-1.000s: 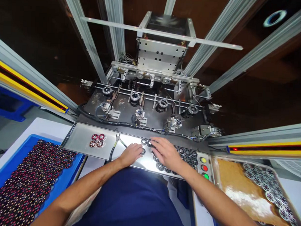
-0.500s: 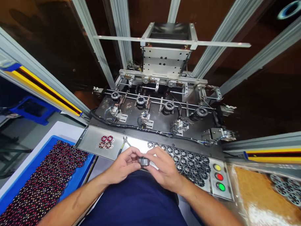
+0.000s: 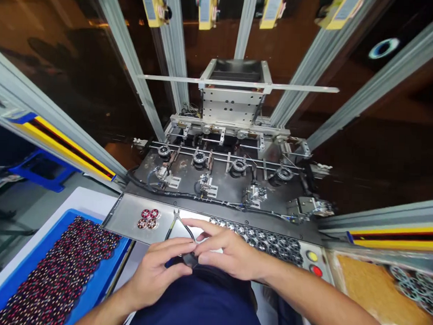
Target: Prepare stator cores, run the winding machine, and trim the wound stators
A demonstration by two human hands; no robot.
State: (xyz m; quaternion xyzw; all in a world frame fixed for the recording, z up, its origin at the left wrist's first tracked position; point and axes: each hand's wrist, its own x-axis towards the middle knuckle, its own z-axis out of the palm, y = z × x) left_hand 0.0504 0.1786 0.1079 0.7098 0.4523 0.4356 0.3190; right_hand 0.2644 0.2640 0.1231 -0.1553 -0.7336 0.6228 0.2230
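Both my hands meet in front of my body, just below the metal shelf point(image 3: 127, 211). My left hand point(image 3: 156, 269) and my right hand point(image 3: 224, 250) pinch one small dark round part point(image 3: 191, 259) between their fingertips. My right forefinger stretches out over the shelf. Behind my right hand, a crowd of silver round parts point(image 3: 267, 240) lies on the shelf. Small cutting pliers point(image 3: 177, 220) lie on the shelf just beyond my fingers.
Three red-wound parts point(image 3: 148, 218) sit at the shelf's left. A blue tray point(image 3: 108, 267) of many wound parts is at lower left. The machine's four fixtures point(image 3: 234, 165) stand beyond. Yellow and red buttons point(image 3: 314, 263) are right, with a brown-lined tray point(image 3: 361, 286) of silver parts.
My hands lifted one round part off the shelf and drew it back toward my body, lower in view. The camera tilted upward, showing more of the machine frame.
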